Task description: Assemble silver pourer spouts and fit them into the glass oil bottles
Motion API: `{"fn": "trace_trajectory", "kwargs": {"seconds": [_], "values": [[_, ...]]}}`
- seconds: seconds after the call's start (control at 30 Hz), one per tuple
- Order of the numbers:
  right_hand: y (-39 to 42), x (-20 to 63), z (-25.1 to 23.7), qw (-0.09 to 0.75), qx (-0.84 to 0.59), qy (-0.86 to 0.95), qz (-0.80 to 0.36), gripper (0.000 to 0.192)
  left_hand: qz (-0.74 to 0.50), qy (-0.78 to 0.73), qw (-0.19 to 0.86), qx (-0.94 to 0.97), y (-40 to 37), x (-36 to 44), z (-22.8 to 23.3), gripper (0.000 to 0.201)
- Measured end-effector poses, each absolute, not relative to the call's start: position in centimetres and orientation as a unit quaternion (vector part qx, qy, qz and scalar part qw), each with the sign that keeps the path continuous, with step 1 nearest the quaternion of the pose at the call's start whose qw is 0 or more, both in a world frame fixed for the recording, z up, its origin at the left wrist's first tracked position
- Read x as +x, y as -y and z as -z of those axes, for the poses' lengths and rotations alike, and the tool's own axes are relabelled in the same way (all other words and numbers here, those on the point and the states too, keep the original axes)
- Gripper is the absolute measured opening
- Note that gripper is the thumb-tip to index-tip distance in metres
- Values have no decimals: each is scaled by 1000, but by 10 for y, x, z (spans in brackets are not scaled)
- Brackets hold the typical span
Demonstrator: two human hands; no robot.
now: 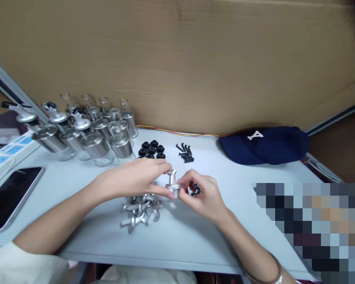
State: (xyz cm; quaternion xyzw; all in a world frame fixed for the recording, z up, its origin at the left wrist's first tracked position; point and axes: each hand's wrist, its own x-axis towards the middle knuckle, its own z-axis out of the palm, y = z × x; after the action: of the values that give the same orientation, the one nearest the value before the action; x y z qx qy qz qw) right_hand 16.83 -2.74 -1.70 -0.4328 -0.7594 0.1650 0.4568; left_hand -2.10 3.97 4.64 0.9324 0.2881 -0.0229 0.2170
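Note:
A silver metal pourer spout [173, 182] is held upright over the table, between my two hands. My left hand [136, 179] grips it from the left, fingertips at its top and thumb under its flange. The fingers of my right hand [202, 195] pinch the flange's right edge. Several more silver spouts [140, 211] lie in a loose pile below my left hand. Small black pieces [196, 189] show behind my right hand, partly hidden. Black ribbed stoppers [150, 150] stand in a group beyond my left hand, with thin black levers [185, 153] to their right.
Glass bottles with steel sleeves [120, 144] crowd the back left; several carry fitted spouts. A phone [13, 197] and a power strip [10, 154] lie at the left. A navy cap [264, 145] sits at the back right, before a cardboard wall [195, 71]. A blurred patch covers the right.

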Motion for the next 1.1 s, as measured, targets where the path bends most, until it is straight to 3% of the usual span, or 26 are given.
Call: {"fn": "trace_trajectory", "kwargs": {"seconds": [0.13, 0.23, 0.33, 0.63, 0.9, 1.1], "values": [[26, 170, 20, 493, -425, 755, -81, 13, -75, -263, 316, 908, -39, -17, -34, 31], [24, 172, 21, 494, -439, 748, -62, 13, -191, -276, 337, 880, -32, -14, -13, 51], [22, 173, 22, 493, -439, 750, -47, 12, -268, -276, 312, 869, -22, -12, 4, 56], [23, 174, 19, 485, -401, 777, -4, 13, -351, -243, 171, 888, -6, -13, 14, 23], [25, 173, 16, 446, -365, 817, 9, 14, -412, -224, 137, 872, -4, -12, 28, 28], [26, 175, 18, 445, -346, 826, 23, 15, -447, -194, 108, 867, -4, -9, 32, 21]]}}
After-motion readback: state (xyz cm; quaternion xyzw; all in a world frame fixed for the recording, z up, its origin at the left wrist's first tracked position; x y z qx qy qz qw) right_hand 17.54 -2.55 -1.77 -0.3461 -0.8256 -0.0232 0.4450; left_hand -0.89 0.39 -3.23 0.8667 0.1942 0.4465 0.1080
